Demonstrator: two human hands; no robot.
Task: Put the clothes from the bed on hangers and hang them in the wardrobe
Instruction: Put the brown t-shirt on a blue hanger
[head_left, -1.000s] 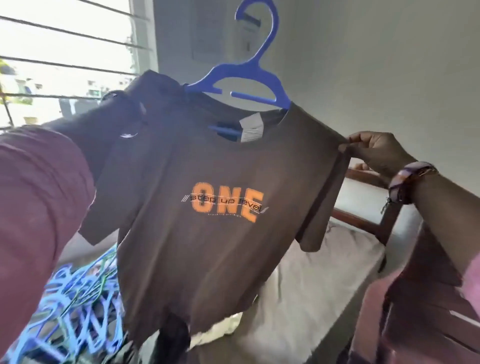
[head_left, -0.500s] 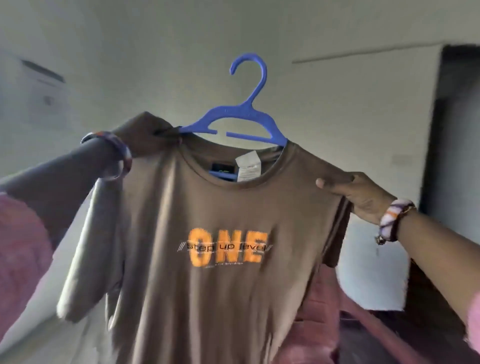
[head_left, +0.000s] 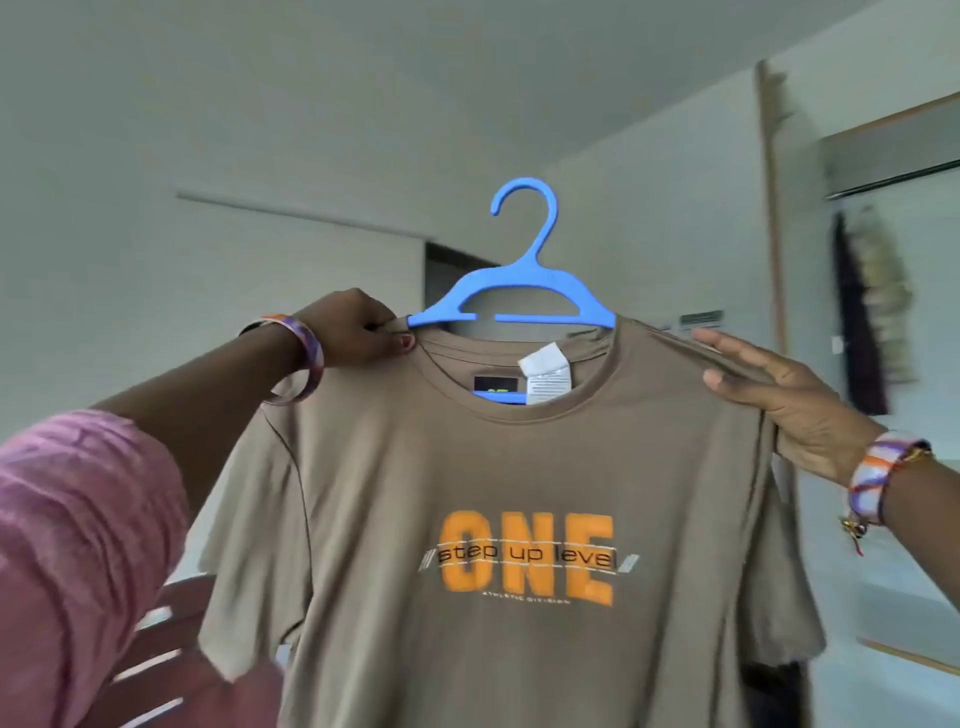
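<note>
Nearest to me was the pink sleeve of the left arm, soft and crinkled, with a bright bangle at the wrist. The left hand pinched the shoulder of the brown T-shirt tight beside the collar, a closed grip on cloth and, it seemed, the hanger's arm beneath. The right hand lay flatter, fingers nearly straight along the other shoulder, steadying rather than clutching; a woven band circled that wrist. The shirt hung in the air before the person, limp cotton with a raised orange print, light and floppy, likely to slide off if tilted. The blue hanger, thin rigid plastic, was best taken by its hook or neck. Beyond stood pale walls and dark clothes hanging at the far right.
</note>
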